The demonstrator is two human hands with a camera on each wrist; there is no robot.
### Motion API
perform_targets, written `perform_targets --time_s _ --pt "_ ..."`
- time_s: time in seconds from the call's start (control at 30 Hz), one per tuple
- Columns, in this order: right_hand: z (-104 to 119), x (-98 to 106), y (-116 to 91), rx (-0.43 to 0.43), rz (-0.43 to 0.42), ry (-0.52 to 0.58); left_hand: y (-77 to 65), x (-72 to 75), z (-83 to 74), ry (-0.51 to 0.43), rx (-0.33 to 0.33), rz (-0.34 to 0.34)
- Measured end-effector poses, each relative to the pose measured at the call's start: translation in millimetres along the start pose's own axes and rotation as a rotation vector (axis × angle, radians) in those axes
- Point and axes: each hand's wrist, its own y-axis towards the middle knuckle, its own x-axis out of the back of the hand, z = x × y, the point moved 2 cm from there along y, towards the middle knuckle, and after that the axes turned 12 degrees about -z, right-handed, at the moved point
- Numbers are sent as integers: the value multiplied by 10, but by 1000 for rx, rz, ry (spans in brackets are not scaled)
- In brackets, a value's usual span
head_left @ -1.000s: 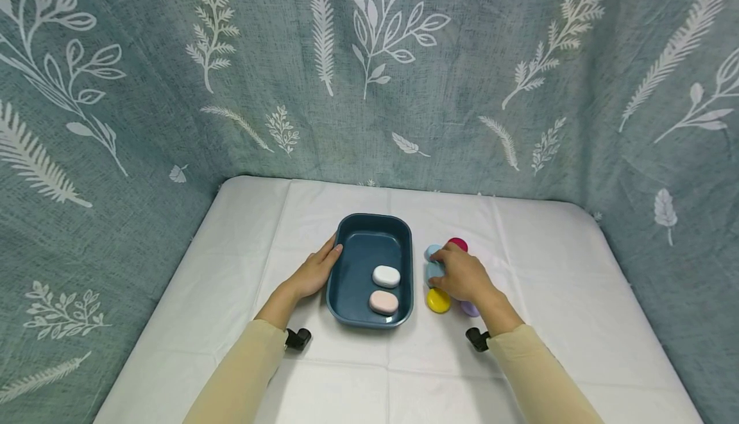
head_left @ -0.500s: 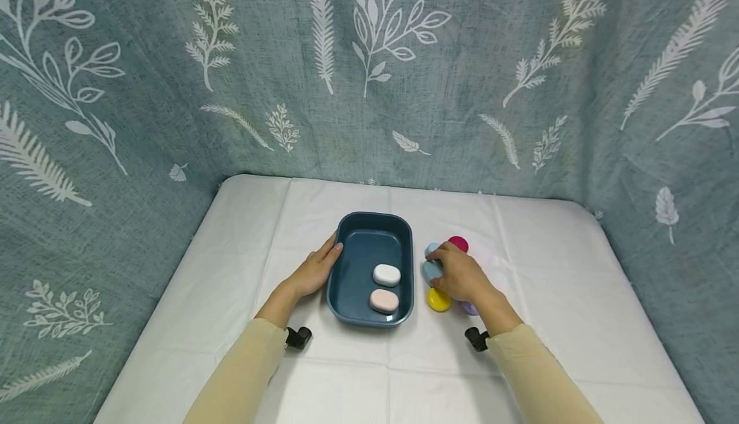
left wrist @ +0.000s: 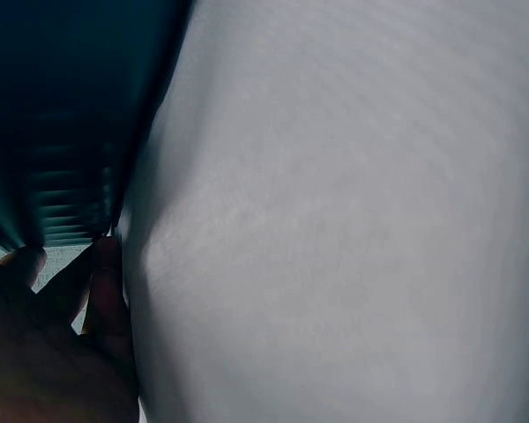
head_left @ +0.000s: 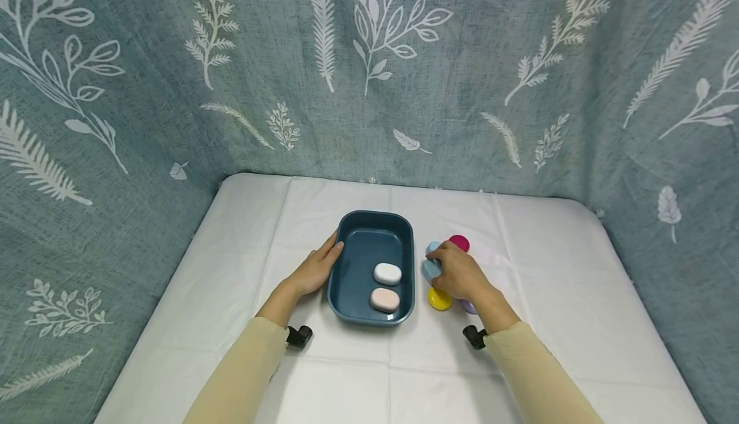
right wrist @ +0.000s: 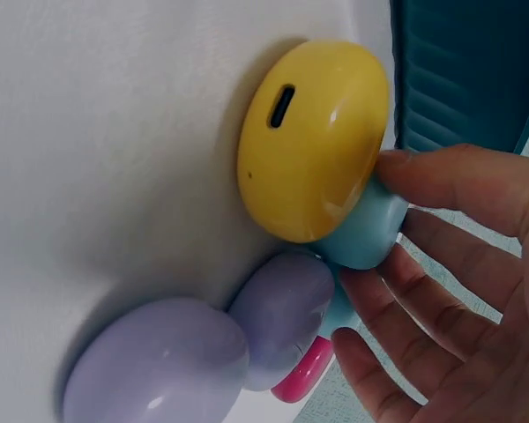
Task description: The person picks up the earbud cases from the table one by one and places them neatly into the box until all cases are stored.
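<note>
My left hand [head_left: 312, 269] holds the left wall of a dark blue tray [head_left: 366, 251], its thumb at the rim and its fingers along the outside. Inside the tray lie a white earbud case [head_left: 387, 274] and a pale pink one [head_left: 384, 299], both smooth and rounded. To the right of the tray, my right hand [head_left: 462, 273] pinches a light blue earbud case [head_left: 430, 270] between thumb and fingers. In the right wrist view, a yellow earbud case [right wrist: 309, 141] with a charging slot partly covers this light blue case [right wrist: 366, 229].
Around the right hand are another light blue case [head_left: 433, 246], a crimson one [head_left: 460, 242] and purple ones, of which one purple case [right wrist: 159, 361] shows large in the right wrist view. A white cloth [head_left: 335, 385] covers the table; a leaf-patterned curtain [head_left: 260, 58] hangs behind.
The light blue case in my right hand has shifted slightly left, toward the tray, then stayed about there. My left hand keeps its place on the tray.
</note>
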Motion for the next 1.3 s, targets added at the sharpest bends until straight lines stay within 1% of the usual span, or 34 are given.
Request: perform_targets --time_s 0.23,0.33,0.53,0.8,1.07,1.3 --pt "34 -15 -4 18 -15 -57 -7 6 -16 1 0 1" --pt "39 -26 0 20 -25 -65 -11 10 -22 0 -3 -1" --pt "35 -40 7 6 -30 -43 -11 13 -30 -6 -5 2" --pt "32 -56 -1 -36 -18 0 -18 15 -28 -5 7 0" --pt "31 -25 2 -15 -14 14 -19 10 -27 -7 5 4" --pt "63 59 7 -19 -13 9 -21 7 -38 -11 5 1"
